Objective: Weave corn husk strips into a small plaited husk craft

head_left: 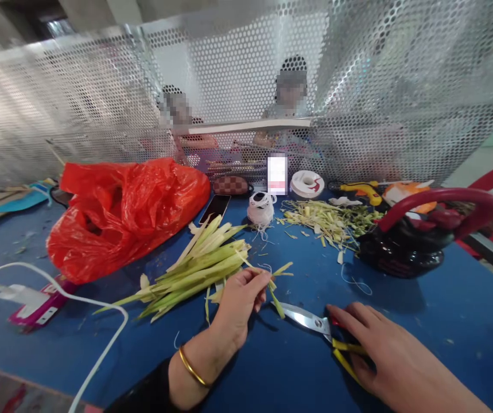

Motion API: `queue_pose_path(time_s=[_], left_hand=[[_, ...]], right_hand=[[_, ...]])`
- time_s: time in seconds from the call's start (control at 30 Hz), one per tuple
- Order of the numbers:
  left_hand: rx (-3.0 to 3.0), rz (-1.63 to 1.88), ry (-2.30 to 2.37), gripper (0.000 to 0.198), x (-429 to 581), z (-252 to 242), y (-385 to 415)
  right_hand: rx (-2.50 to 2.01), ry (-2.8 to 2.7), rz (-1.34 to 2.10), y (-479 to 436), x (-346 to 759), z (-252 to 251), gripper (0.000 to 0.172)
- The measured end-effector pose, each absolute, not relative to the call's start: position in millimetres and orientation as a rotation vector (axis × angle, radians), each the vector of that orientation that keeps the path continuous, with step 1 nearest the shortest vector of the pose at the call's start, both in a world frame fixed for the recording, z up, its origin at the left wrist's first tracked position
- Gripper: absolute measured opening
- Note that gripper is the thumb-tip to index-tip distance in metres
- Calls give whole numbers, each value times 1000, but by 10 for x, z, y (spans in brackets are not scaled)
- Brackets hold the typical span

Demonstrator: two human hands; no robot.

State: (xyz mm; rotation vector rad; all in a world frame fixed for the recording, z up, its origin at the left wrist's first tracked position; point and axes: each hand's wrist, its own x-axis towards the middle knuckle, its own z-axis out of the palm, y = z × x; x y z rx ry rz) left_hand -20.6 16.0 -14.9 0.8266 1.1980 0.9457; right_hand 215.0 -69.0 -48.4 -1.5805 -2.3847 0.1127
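Note:
My left hand (241,301), with a gold bangle at the wrist, pinches some narrow green strips (278,301) that look like corn husk. Their ends stick out past the fingertips to the right. My right hand (384,350) is closed around the yellow handles of a pair of scissors (304,318). The metal blades point left, with the tips near the strips but apart from my left fingers. Behind my left hand lies a pile of green and pale corn husks (194,272). Fine white thread shows near the left fingertips.
A red plastic bag (129,212), phone (215,209) and ball of white string (260,211) lie beyond the husks. Ribbon spool (300,184), scraps (321,221), yellow glue gun (364,189) and black pot-like object with red handle (401,252) stand right. White cable (117,338) runs left.

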Motion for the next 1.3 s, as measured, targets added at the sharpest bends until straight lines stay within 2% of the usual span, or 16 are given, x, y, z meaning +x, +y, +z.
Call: queue_pose_path(time_s=[0.17,0.3,0.37,0.5,0.53,0.7,1.3], left_hand=[[855,999,1245,21,-233,-107,193],[889,1077,1243,19,-262,-70,222],[889,1090,1241,19,-269,-65,227],[870,1091,1248,22,-271,-86,219],[866,1093,1247,22,-270,-93,216],[862,1123,1228,26,-251,-100,200],[889,1066,1210,22,-198,-118,102]], right_hand=[[-1593,-2326,-5,-672,2202,-585,70],[-1671,-2266,98,-681,2257,-685,76],[-1669,-2192,247,-667,2265,-667,72],[-1614,-1905,688,-638,2219,-483,46],[-1597,-1827,789,-637,2200,-430,44],[-1500,-1656,1128,-668,2138,-290,62],[-1480,-1631,1240,-690,2132,-344,61]])
